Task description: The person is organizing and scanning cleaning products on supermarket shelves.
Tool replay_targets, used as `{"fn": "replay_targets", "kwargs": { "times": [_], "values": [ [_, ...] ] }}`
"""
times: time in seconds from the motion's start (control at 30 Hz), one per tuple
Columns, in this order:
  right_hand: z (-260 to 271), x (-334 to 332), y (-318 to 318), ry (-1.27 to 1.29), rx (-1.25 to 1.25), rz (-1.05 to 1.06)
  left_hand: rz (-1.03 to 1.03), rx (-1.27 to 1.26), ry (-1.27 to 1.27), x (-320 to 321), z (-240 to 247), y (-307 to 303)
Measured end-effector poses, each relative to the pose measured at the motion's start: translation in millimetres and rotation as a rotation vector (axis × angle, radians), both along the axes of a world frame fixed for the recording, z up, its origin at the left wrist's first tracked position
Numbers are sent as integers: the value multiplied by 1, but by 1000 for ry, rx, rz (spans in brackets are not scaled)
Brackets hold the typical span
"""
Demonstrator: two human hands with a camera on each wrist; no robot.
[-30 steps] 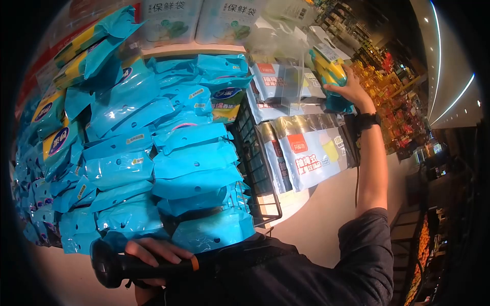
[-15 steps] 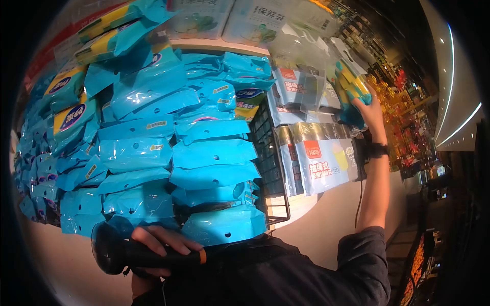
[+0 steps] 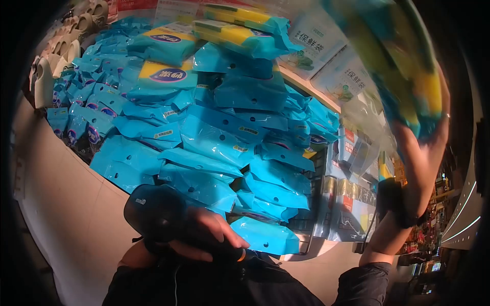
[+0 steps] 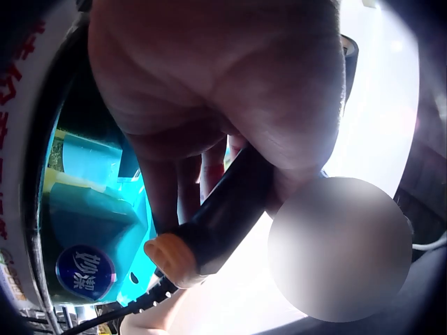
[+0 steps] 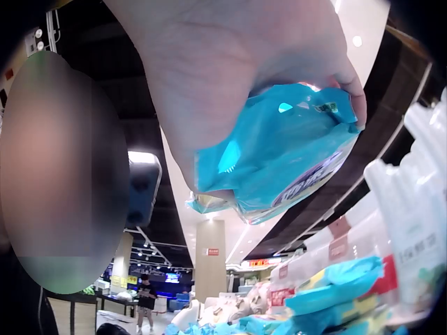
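Observation:
My left hand (image 3: 212,232) grips the handle of a black handheld scanner (image 3: 155,211), head pointing left, low in front of my body. In the left wrist view an orange collar (image 4: 171,259) and a cord show at the handle's end. Raised at the upper right, my right hand (image 3: 423,153) holds a blue-and-yellow plastic pack (image 3: 403,66), motion-blurred in the head view. The right wrist view shows the thumb and fingers around that pack (image 5: 286,150). Left of it, similar blue packs (image 3: 219,132) lie piled, with yellow-topped ones (image 3: 168,74) higher up.
Pale boxes of bags (image 3: 352,204) stand right of the pile, beside a black wire basket (image 3: 309,224). Behind are white food-bag packs (image 3: 309,41). Pale slippers (image 3: 56,56) line the far left. Below lies light floor (image 3: 71,199). A person (image 5: 145,301) stands in the distance.
My right hand has lifted the blue-and-yellow pack up from beside the pale boxes. The head view has turned left, bringing slippers into sight. The left hand keeps holding the scanner.

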State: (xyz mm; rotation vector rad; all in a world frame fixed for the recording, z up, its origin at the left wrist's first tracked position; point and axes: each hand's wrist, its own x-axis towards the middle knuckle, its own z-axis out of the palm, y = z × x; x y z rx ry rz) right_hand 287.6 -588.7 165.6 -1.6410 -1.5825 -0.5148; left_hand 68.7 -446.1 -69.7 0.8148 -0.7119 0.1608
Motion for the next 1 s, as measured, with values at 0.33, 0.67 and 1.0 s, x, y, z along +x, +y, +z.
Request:
{"fn": "replay_targets", "kwargs": {
  "times": [0.33,0.67,1.0],
  "values": [
    [-48,-56,80,-107,-451,303,31,-71,-105,1,-7,-3],
    [-108,-62,59,-159,-639,131,104,77,-51,1,2,2],
    [-6,71,-102,231,-225,-645,183,-72,43,-2,-6,-15]
  ]
}}
